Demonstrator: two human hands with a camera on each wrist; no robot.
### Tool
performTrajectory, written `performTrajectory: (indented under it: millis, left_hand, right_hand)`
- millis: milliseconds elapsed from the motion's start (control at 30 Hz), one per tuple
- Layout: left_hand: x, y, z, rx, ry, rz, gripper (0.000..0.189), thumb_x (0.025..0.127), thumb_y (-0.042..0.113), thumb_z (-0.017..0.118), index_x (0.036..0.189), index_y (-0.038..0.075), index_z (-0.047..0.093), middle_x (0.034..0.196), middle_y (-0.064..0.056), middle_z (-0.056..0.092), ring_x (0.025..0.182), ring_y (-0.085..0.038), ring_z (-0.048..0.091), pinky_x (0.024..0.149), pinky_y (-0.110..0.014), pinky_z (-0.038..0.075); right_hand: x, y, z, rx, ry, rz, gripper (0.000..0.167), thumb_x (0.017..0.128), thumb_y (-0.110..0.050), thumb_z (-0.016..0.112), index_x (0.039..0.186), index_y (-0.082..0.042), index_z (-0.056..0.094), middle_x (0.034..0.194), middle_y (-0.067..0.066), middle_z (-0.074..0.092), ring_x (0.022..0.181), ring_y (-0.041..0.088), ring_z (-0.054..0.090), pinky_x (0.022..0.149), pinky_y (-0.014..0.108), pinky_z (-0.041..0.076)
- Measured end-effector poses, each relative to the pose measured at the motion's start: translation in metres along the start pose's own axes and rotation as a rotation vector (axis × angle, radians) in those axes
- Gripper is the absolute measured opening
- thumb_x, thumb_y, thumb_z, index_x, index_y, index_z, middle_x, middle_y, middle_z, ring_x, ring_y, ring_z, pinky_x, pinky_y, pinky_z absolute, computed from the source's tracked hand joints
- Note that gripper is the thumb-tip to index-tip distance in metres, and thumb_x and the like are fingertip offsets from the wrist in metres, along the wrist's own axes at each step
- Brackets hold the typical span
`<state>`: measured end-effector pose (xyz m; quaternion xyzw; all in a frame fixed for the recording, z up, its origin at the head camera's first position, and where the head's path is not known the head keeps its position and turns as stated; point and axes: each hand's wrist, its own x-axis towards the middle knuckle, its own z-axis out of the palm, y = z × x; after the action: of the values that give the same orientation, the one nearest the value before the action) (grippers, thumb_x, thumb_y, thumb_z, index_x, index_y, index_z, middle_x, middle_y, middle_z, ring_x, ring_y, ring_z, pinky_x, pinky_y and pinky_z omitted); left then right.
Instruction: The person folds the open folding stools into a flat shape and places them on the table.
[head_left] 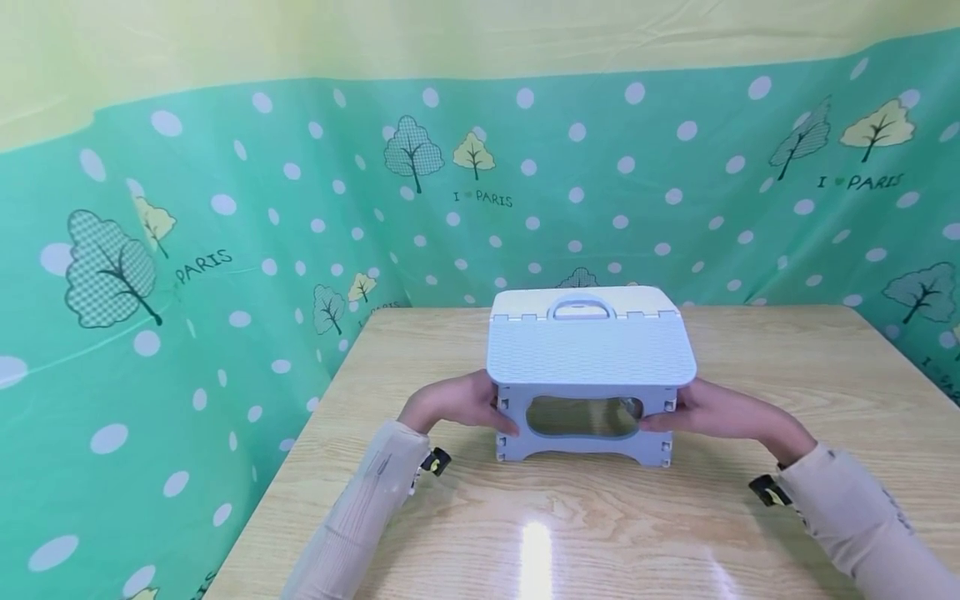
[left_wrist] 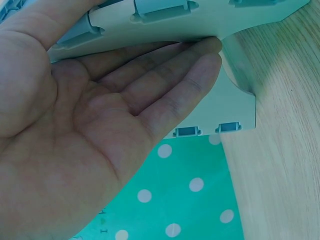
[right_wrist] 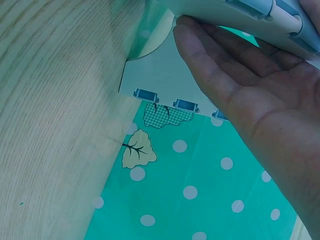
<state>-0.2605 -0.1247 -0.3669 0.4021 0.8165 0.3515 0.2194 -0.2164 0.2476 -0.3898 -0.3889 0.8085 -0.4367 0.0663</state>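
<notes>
A pale blue-and-white folding step stool stands unfolded and upright at the middle of the wooden table, its handle slot toward the back. My left hand grips the stool's left leg side, thumb on the front panel. From the right, my right hand holds the opposite side, its thumb at the edge of the front panel's oval opening. In the left wrist view the fingers reach under and behind a leg panel. The right wrist view likewise shows fingers against the stool's inner side.
The light wooden table extends around the stool on all sides. Behind it and on the left hangs a green dotted curtain printed with trees. Straps with small black devices sit on both sleeved wrists.
</notes>
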Motion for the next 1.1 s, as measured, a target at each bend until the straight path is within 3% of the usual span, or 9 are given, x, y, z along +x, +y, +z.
performTrajectory:
  millis: [233,567,933,1100]
  left_hand:
    - [0.0007,0.0007,-0.0015,0.013,0.006,0.002,0.089,0.08,0.007,0.083,0.149,0.012,0.029,0.142,-0.009,0.046,0.128,-0.02,0.045,0.105,-0.033,0.042]
    - [-0.0005,-0.0001,-0.001,0.008,0.002,0.007,0.089,0.08,0.007,0.083,0.149,0.012,0.027,0.141,-0.01,0.047,0.128,-0.021,0.047,0.104,-0.033,0.043]
    - [0.002,-0.0024,-0.0017,-0.001,-0.005,0.008,0.088,0.081,0.006,0.082,0.149,0.012,0.027,0.14,-0.008,0.046,0.126,-0.019,0.045,0.105,-0.033,0.041]
    - [0.0017,-0.0029,-0.0012,0.007,-0.005,0.004,0.088,0.081,0.006,0.082,0.15,0.012,0.027,0.139,-0.009,0.047,0.124,-0.019,0.046,0.104,-0.033,0.042]
  right_hand:
    - [0.0009,0.0002,-0.001,0.005,-0.006,0.024,0.1,0.088,-0.01,0.076,0.157,-0.023,0.004,0.146,0.017,0.027,0.122,0.031,0.042,0.089,0.037,0.052]
    - [0.0027,0.0001,-0.0005,-0.003,-0.003,0.015,0.1,0.088,-0.012,0.076,0.157,-0.023,0.004,0.152,0.017,0.02,0.127,0.019,0.037,0.095,0.033,0.047]
    - [0.0012,0.0,0.0001,0.002,0.0,0.029,0.1,0.088,-0.011,0.076,0.157,-0.023,0.005,0.15,0.018,0.022,0.126,0.032,0.038,0.093,0.034,0.049]
    - [0.0018,0.0007,0.0001,0.011,-0.006,0.023,0.097,0.089,-0.011,0.075,0.157,-0.022,0.006,0.149,0.017,0.023,0.125,0.026,0.038,0.093,0.033,0.049]
